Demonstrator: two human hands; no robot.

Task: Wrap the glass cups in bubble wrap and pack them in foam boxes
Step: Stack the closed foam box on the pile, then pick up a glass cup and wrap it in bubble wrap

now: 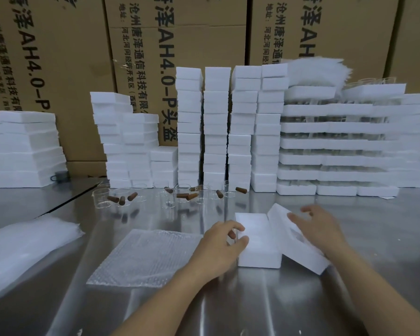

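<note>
Left hand [222, 246] pinches brown cork [232, 234], mostly hidden, beside foam box [258, 251].

white foam boxes [257, 241], brown corks [187, 195], tan cartons [58, 69]

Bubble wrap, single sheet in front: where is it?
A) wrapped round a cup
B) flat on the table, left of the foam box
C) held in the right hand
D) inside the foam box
B: the bubble wrap sheet lies spread flat on the steel table, left of the foam box.
</note>
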